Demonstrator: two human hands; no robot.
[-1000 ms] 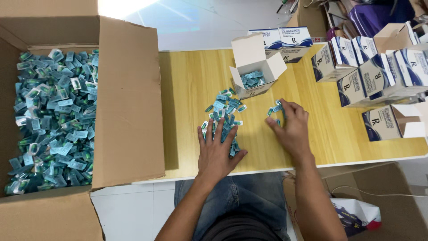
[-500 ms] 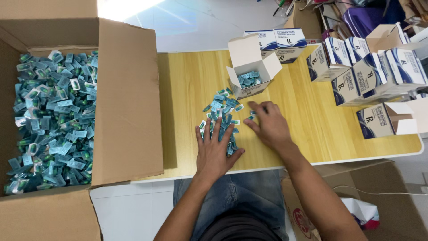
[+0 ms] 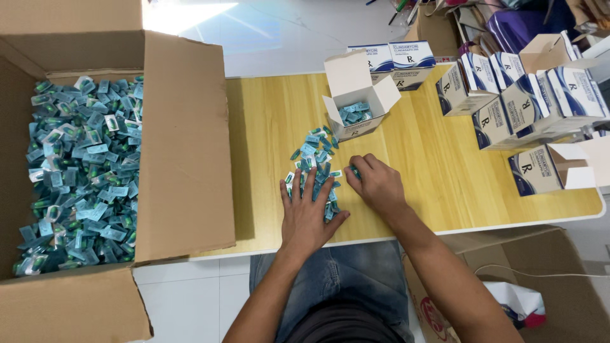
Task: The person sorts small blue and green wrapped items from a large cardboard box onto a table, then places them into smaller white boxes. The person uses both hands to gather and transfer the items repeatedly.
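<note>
Sachet pile [image 3: 316,166] lies on worktop [image 3: 438,171], long axis running fwd toward small open box [image 3: 353,105]. Left hand [image 3: 306,213] spread flat on pile's near end; right hand [image 3: 376,184] curled, pinching sachets at its right edge.

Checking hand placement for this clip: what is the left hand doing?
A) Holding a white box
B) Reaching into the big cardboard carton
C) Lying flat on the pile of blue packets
C: the left hand lies spread, palm down, on the blue packets on the wooden table.
</note>
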